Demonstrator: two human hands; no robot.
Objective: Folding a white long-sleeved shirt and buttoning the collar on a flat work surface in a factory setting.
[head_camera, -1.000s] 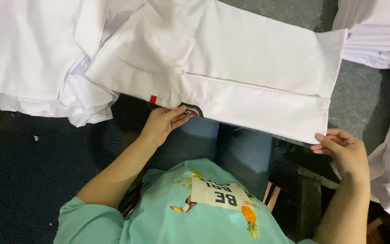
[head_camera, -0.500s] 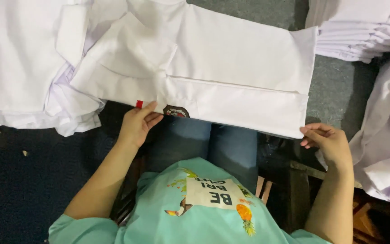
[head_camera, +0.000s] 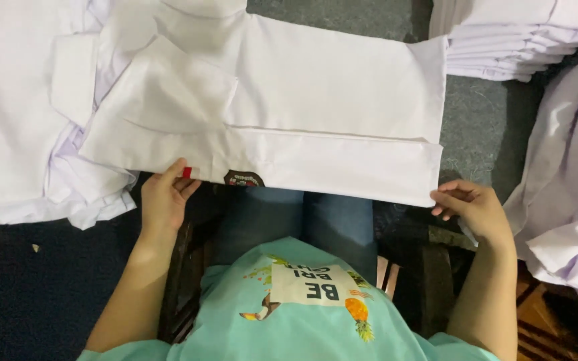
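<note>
One folded white shirt (head_camera: 316,113) is lying across the grey work surface (head_camera: 483,127) right in front of the seated person, its near edge hanging just over their blue-jeaned lap (head_camera: 289,217). Two bare hands are working it, one at each end of that near edge. The left hand (head_camera: 163,199) is pinching the hem beside a small red tag (head_camera: 186,172), thumb on top and fingers curling underneath, closed on the cloth. The right hand (head_camera: 471,206) is sitting at the opposite corner, fingertips bent in and touching the lower corner of the fold; whether it is actually gripping the fabric or only resting against it is hard to say from here. One dark oval badge (head_camera: 244,178) is showing on the hem, between the hands and nearer the left.

Around it, three more lots of white cloth are showing: a loose heap of shirts (head_camera: 28,113) at the left, partly under the folded one; a neat stack of folded shirts (head_camera: 510,40) at top right; and a crumpled pile (head_camera: 563,194) at the right edge, just beside the right wrist. The person's teal printed T-shirt (head_camera: 289,314) is filling the bottom of the view. Dark floor (head_camera: 28,294) is lying below the left heap, and brown wooden slats (head_camera: 543,321) are peeking out at lower right.
</note>
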